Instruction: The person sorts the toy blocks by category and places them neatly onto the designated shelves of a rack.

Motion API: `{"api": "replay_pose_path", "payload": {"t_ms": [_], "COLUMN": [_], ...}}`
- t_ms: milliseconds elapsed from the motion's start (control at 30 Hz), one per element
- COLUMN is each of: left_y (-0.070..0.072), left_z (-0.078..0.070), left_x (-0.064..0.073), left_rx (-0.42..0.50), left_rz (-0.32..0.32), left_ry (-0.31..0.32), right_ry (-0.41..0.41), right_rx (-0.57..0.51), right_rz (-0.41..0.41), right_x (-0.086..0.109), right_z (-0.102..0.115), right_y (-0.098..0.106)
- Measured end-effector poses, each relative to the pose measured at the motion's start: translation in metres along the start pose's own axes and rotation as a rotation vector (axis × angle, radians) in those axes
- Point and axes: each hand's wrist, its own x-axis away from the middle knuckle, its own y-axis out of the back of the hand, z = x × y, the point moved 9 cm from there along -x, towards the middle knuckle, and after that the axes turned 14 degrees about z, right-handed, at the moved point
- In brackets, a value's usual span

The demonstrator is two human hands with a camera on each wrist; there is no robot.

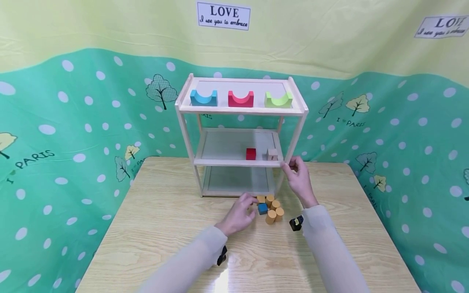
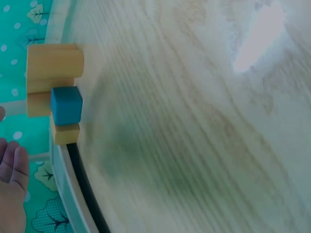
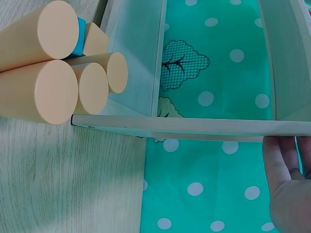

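Two hands split: one at the blocks, one on the frame

Left hand [image 1: 239, 215]: holding nothing, fingers loosely bent, low over the table beside the blue painted cube [image 1: 262, 209] and plain tan wooden cube [image 1: 261, 199]. Fingertip contact: can't tell. Right hand [image 1: 301, 182]: thumb and fingers pinch the right front upright [image 1: 298, 130] of the pale wooden three-tier shelf [image 1: 234, 163] at middle-board height, probably to steady it.

Pose: left forearm comes in from lower left; right from lower right, its hand raised higher.

Both cubes sit bunched with four tan wooden cylinders [image 1: 271, 217] on the light wood-grain tabletop [image 1: 165, 191], just in front of the shelf; likely there for easy reach. Cylinders stand on end, so shouldn't roll.

Further out: middle board has a red cube [image 1: 250, 154] and pale cube [image 1: 272, 155], apart. Top board: blue [image 1: 204, 101], red [image 1: 240, 102] and lime-green [image 1: 278, 103] arch blocks, hollows up, flat sides down for stability, I'd judge.
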Motion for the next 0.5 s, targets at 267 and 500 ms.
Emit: {"api": "replay_pose_path", "payload": {"t_ms": [267, 500], "left_y": [-0.011, -0.021], "left_z": [0.006, 0.010], "left_x": [-0.003, -0.009], "left_rx": [-0.004, -0.005], "left_rz": [-0.009, 0.010], "left_ry": [0.029, 0.070], "right_ry": [-0.004, 0.002], "right_rx": [-0.012, -0.017], "right_rz": [-0.005, 0.000], "right_x": [-0.001, -0.001], "right_z": [-0.003, -0.003], "right_y": [0.000, 0.000]}}
